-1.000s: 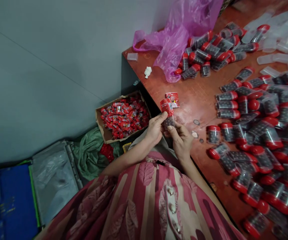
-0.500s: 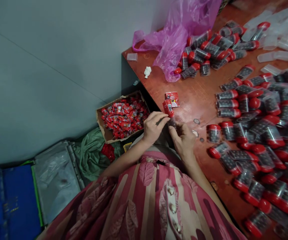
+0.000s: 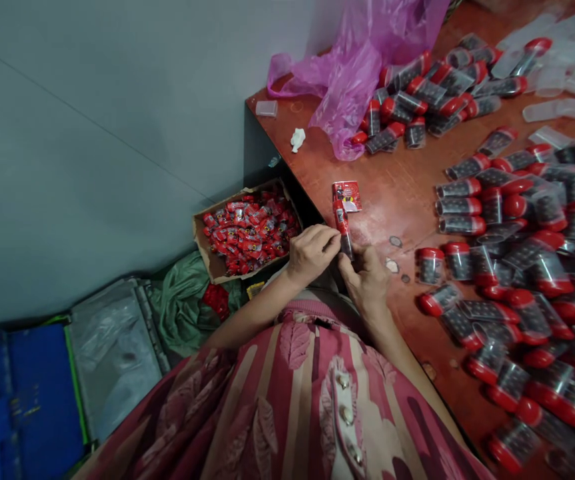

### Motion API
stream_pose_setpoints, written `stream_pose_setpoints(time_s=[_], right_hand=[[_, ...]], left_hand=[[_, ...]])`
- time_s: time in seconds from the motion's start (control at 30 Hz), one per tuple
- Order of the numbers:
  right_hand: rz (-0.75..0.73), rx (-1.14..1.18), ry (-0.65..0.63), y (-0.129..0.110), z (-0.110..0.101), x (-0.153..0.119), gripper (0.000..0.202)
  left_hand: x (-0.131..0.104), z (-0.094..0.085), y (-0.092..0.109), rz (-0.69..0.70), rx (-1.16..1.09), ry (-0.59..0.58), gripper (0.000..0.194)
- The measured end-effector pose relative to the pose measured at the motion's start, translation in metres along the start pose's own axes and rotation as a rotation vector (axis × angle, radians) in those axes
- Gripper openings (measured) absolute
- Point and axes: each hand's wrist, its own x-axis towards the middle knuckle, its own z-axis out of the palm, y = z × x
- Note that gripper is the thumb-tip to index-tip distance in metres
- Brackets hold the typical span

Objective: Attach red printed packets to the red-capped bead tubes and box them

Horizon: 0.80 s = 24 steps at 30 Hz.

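Observation:
At the table's near left edge, a small dark tube with a red label (image 3: 341, 219) is between my hands, its red end pointing away from me. My right hand (image 3: 370, 275) grips its dark lower end between thumb and fingers. Against its left side, the fingertips of my left hand (image 3: 312, 250) are pinched together; whether they grip the tube is hard to see. Just beyond the tube's red end lies a flat red printed card (image 3: 352, 197), which the tube partly overlaps in this view.
Many clear containers with red caps and dark dotted contents (image 3: 460, 207) cover the right of the reddish table (image 3: 312, 180). A pink plastic bag (image 3: 350, 87) lies at the back. A cardboard box (image 3: 220, 270) of small red packets stands below left, near a green cloth (image 3: 177, 300).
The tube has turned slightly, so more of its dark lower part shows. My left fingers have curled in closer beside it. The whole view has shifted a little.

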Motion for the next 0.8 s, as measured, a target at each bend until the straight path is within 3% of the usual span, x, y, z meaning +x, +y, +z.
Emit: stream_pose_setpoints(time_s=[0.23, 0.43, 0.8], right_hand=[[-0.029, -0.102, 0.031, -0.0019, 0.0, 0.0009, 0.011], [-0.084, -0.153, -0.022, 0.0011, -0.0003, 0.0003, 0.012], [-0.143, -0.294, 0.002, 0.0001, 0.0014, -0.0018, 0.012]], left_hand=[[-0.0028, 0.0015, 0.0015, -0.087, -0.145, 0.011, 0.016], [-0.0061, 0.0005, -0.0005, -0.132, -0.175, -0.017, 0.02], [0.0001, 0.0012, -0.0023, -0.031, -0.025, -0.045, 0.018]])
